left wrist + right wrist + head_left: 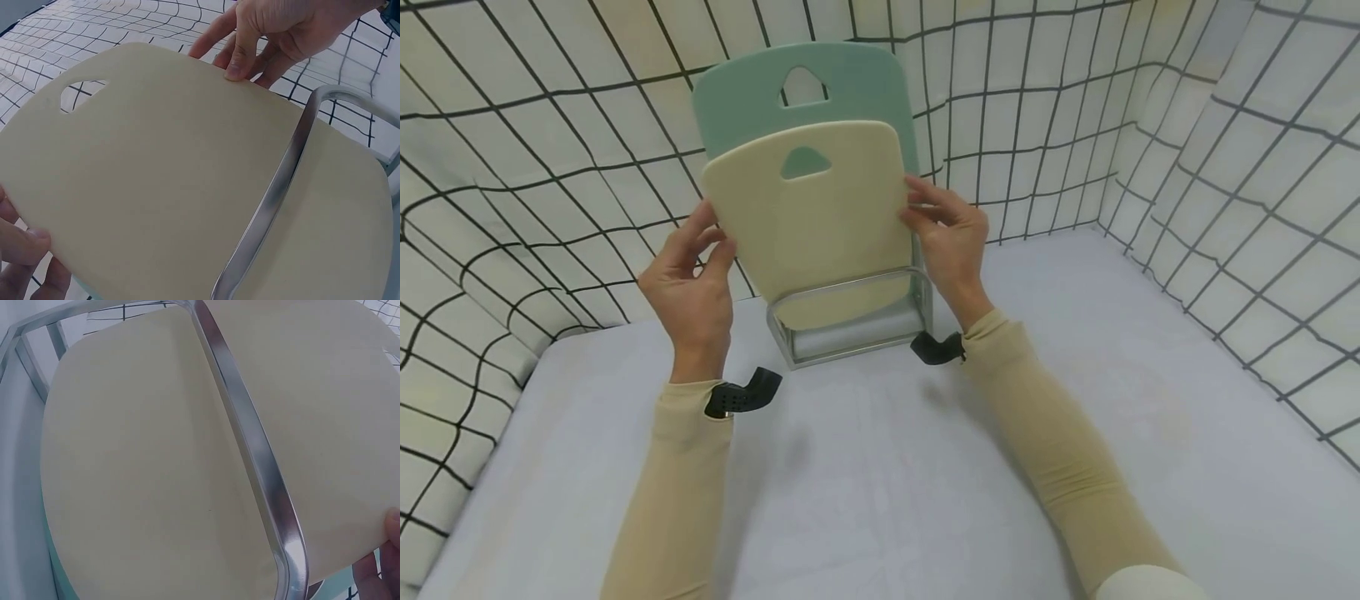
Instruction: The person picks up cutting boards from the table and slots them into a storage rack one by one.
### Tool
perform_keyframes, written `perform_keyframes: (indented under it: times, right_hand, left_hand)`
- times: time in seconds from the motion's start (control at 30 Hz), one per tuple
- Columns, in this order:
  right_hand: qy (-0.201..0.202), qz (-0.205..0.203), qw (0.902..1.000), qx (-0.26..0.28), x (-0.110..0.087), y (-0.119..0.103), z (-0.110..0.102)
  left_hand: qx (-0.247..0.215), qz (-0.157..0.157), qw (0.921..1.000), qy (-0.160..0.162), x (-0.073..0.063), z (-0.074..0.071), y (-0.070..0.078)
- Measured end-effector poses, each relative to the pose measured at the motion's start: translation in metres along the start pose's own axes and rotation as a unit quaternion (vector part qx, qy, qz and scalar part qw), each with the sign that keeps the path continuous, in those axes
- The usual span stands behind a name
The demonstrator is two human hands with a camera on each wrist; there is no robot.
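A cream cutting board (820, 208) with a cut-out handle hole stands in a metal rack (850, 346), its lower part behind the rack's front bar. At the board's left edge, my left hand (692, 292) pinches it between thumb and fingers. On the opposite edge my right hand (951, 246) does the same, thumb in front. Behind it rises a taller green cutting board (805, 75), mostly covered by the cream one. The left wrist view shows both the left hand (25, 250) and right hand (269, 31) at the cream board's edges.
A white surface (850, 483) lies under the rack. Behind and on both sides stand white walls with a black grid (1030, 108). Each wrist carries a small black camera mount (745, 393).
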State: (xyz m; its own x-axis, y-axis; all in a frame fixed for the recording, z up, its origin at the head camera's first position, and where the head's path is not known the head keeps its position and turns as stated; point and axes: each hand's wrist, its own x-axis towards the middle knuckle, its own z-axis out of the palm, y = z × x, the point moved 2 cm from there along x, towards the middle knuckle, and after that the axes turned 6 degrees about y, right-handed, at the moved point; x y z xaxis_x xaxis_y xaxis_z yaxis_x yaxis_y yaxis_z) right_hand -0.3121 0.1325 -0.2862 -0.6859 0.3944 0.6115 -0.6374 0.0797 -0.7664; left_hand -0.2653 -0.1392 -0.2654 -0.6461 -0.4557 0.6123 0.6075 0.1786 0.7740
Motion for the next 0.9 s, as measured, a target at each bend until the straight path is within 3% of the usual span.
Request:
perform_keyframes:
  times: [0.9]
  right_hand:
    - [-0.002, -0.012, 0.9999, -0.011, 0.001, 0.004, -0.002]
  left_hand:
    - [-0.007, -0.001, 0.9997, 0.021, -0.009, 0.003, -0.013]
